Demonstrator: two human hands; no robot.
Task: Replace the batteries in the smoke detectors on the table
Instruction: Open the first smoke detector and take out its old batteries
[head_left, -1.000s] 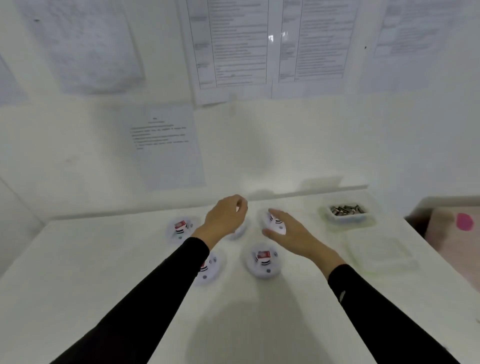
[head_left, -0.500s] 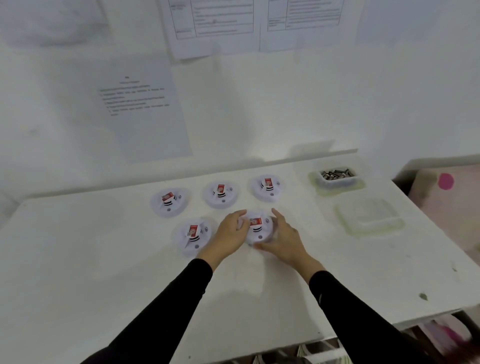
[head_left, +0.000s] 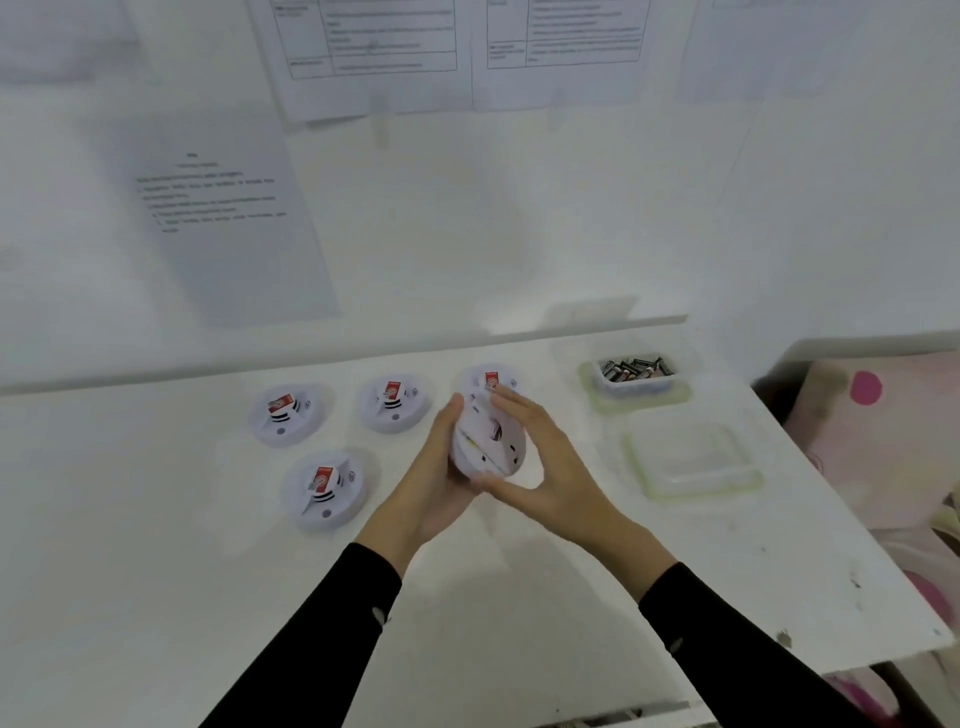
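Observation:
Both hands hold one white round smoke detector (head_left: 485, 441) lifted off the white table (head_left: 156, 571) and tilted on edge. My left hand (head_left: 434, 478) cups its left side and my right hand (head_left: 540, 467) grips its right side, fingers over the top rim and thumb below. Several other white detectors with red labels lie flat on the table: one at the far left (head_left: 285, 413), one at the far middle (head_left: 392, 402), one partly hidden behind my hands (head_left: 491, 379), and one nearer on the left (head_left: 324, 488).
A small clear tub of batteries (head_left: 634, 374) stands on its lid at the far right. A second empty clear container (head_left: 691, 462) lies nearer, right of my hands. The table's right edge (head_left: 852, 519) drops off beside pink fabric. Printed sheets hang on the wall behind.
My hands left the far detectors, closed round the near right detector, then lifted it off the table and tipped it on edge. The camera tilted down.

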